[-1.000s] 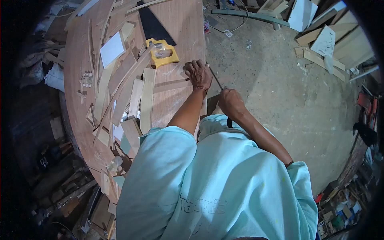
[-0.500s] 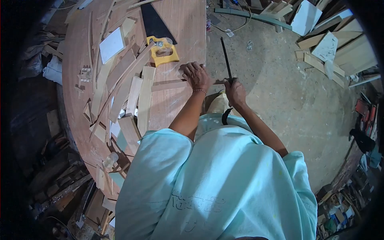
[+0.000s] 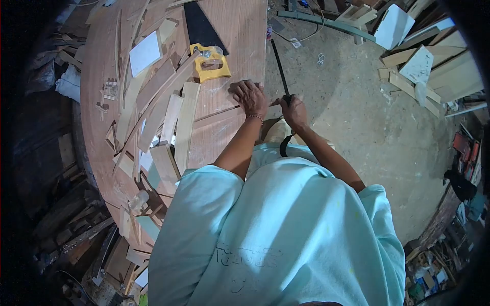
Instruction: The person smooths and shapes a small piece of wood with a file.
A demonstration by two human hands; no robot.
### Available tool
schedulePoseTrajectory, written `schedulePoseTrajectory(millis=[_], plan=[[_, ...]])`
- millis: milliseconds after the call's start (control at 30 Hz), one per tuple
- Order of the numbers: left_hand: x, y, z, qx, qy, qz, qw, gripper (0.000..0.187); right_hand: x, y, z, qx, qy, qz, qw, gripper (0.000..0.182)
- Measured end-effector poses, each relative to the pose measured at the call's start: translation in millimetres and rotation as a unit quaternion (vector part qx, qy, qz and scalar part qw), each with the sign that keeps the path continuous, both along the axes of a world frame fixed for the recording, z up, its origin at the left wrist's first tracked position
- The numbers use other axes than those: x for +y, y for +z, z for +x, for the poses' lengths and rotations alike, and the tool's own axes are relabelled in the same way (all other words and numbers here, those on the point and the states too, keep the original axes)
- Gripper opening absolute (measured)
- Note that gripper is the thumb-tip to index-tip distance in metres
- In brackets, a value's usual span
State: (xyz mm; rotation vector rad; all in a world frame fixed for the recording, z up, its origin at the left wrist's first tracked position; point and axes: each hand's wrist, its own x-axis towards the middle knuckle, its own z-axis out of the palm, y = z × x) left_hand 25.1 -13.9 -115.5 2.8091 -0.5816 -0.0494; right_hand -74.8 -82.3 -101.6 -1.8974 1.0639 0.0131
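Observation:
My left hand [image 3: 249,98] is at the table's right edge, its fingers curled over a thin wooden strip [image 3: 217,113]. The strip lies across the tabletop, and its end shows past the edge beside my other hand. My right hand [image 3: 294,112] grips a long, thin black tool [image 3: 280,69] by its near end. Its dark bar points up and away over the floor; the exact kind cannot be made out. Farther up the table, beyond my left hand, lies a handsaw [image 3: 212,65] with a yellow handle and black blade.
Several wooden boards and strips [image 3: 189,109] cover the left part of the table [image 3: 224,135]. A white panel [image 3: 145,53] lies among them. Offcuts and boards [image 3: 444,71] lean at the far right, above the concrete floor [image 3: 367,122]. A green strip [image 3: 326,24] lies at the back.
My right hand has shifted slightly left and up, and the black tool has moved with it, tilting more to the left. The wooden strip looks narrower now. My left hand has stayed nearly still.

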Motion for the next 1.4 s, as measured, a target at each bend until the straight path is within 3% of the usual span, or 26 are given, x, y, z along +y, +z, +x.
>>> schedulePoseTrajectory(millis=[200,300,400,467,600,700,767,900,967,1067,1267,1400], plan=[[2,-1,2,0.023,-0.04,-0.018,0.999,0.028,0,-10,-5,0.003,0.001,-0.045,0.999,0.023],[-3,1,2,0.013,-0.049,-0.014,0.999,0.028,-6,-1,-4,0.011,-0.009,0.002,1.0,0.027],[-9,-2,5,-0.004,-0.046,0.0,0.999,0.029,-10,5,-1,-0.018,0.062,0.009,0.998,0.028],[-12,-1,8,0.013,-0.045,-0.009,0.999,0.029,-7,4,7,0.07,0.005,-0.096,0.993,0.029],[-16,-7,11,-0.062,-0.05,0.032,0.996,0.032,-8,10,10,0.034,-0.001,-0.108,0.994,0.028],[-18,-8,14,-0.02,-0.042,0.027,0.999,0.032,-8,-3,5,-0.003,0.052,-0.099,0.994,0.025],[-19,-10,16,-0.032,-0.04,0.018,0.999,0.032,0,10,2,0.022,0.088,-0.201,0.975,0.023],[-25,-6,19,-0.016,-0.032,0.045,0.998,0.033,11,23,-6,0.01,0.107,-0.196,0.975,0.019],[-27,-4,18,-0.097,-0.021,0.082,0.992,0.029,14,27,-10,-0.004,0.108,-0.207,0.972,0.017],[-28,-4,21,-0.074,-0.03,0.076,0.994,0.028,17,52,-14,-0.005,0.121,-0.198,0.973,0.02],[-28,-4,21,-0.053,-0.023,0.02,0.998,0.025,14,58,-26,0.007,0.127,-0.156,0.98,0.018],[-28,3,19,-0.063,-0.038,0.04,0.997,0.024,10,63,-24,0.031,0.107,-0.14,0.984,0.019]])
